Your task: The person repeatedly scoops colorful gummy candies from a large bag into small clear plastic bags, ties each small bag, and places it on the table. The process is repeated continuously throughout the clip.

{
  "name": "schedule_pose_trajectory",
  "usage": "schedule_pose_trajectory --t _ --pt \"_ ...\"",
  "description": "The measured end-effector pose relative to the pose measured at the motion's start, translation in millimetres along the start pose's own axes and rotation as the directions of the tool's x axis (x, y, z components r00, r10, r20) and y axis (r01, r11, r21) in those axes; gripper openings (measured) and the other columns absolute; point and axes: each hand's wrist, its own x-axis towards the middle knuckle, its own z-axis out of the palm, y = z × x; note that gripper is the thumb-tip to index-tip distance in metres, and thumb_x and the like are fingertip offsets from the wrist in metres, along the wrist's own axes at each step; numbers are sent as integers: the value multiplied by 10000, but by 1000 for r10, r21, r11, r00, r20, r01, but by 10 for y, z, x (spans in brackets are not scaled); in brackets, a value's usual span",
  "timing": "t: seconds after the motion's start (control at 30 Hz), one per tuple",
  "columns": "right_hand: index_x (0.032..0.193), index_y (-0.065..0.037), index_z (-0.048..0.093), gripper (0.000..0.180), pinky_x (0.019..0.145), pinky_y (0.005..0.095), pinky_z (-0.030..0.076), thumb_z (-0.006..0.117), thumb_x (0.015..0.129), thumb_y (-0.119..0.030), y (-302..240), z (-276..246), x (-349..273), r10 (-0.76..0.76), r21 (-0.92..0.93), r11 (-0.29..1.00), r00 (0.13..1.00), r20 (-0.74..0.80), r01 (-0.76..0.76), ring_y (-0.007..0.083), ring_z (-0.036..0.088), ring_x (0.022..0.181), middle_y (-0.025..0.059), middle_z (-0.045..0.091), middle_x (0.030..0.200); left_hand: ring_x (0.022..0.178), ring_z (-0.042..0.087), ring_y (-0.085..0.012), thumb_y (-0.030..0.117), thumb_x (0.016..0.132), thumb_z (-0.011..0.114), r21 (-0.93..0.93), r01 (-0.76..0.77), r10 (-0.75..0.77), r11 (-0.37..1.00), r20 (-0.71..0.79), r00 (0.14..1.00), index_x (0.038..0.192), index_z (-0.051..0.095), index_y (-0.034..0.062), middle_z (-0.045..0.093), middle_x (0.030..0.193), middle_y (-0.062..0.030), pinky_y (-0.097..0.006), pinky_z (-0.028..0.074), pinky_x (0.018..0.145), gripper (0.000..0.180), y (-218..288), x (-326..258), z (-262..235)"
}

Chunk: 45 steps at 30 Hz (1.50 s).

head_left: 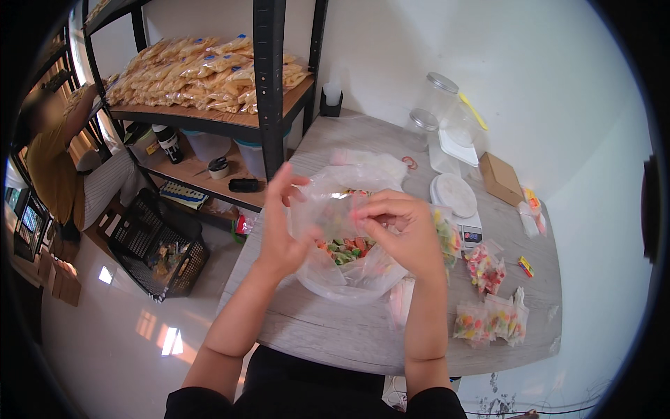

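Grey wood-grain table (363, 335) against a white wall, glossy pale floor to the left. Both forearms come in from the lower edge to a big clear plastic bag (342, 276), thin crinkly film, sagging on the table near the front edge. Inside it: a heap of small candies (345, 250), red, green and orange.

Left hand (283, 223): palm to the bag's left side, fingers half spread and upright, thumb and forefinger pinching the film at the rim. Right hand (401, 230): curled over the bag's mouth, fingertips closed on the film at the top edge.

Right of the bag: small filled sachets (492, 318), flat clear pouches with mixed-colour candy, in a loose cluster near the table's right front. One more pouch (485, 269) just behind them.

Further back: small digital scale (457, 199) with a round white pan, touching the bag's right side or just beside it, cannot tell. Behind it a brown cardboard box (501, 178), then two clear jars with metal lids (433, 105) near the wall.

Left: black metal shelving (269, 84) with wooden boards, top shelf stacked with yellowish packed bags (202, 73). Black plastic crate (157, 244) on the floor below. Far left, another person in a yellow shirt (52, 167), reaching up to the shelf.
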Motion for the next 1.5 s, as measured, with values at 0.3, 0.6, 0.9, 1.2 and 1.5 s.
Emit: schedule_pose_trajectory --t 0.3,0.6,0.9,1.2,1.5 --pt "846 34 683 148 656 218 471 689 704 77 91 14 55 -5 -8 1000 998 -63 5 95 566 733 52 603 816 609 416 -40 182 984 405 -288 291 -313 912 -33 949 855 469 54 463 704 23 -186 341 554 193 -170 -17 -74" --pt "821 8 691 226 746 256 470 769 611 33 108 16 62 98 -16 995 994 -53 -99 119 598 798 74 662 875 586 332 0 140 969 442 1 127 -125 992 -164 978 842 475 62 432 705 64 -161 263 514 153 -170 -41 -105" --pt "828 15 692 228 705 245 470 776 616 -4 55 71 65 26 -155 987 987 -156 -50 116 598 753 83 666 842 778 450 -126 172 822 633 75 -64 78 995 -198 977 963 491 51 498 859 -29 -253 367 745 234 -111 45 -113" --pt "786 24 692 237 647 248 469 796 615 -104 67 173 42 46 -275 960 998 -42 -56 129 598 691 92 660 759 943 486 -284 230 627 725 402 -244 67 882 407 911 1145 504 47 537 1058 -131 -391 344 838 591 143 65 -75" --pt "775 -9 687 278 576 269 448 779 665 -247 106 120 40 153 -347 926 988 -14 -148 155 593 607 84 643 674 872 523 -276 239 646 742 272 -145 13 951 434 901 1034 580 57 575 931 -97 -367 351 847 458 61 74 -139"
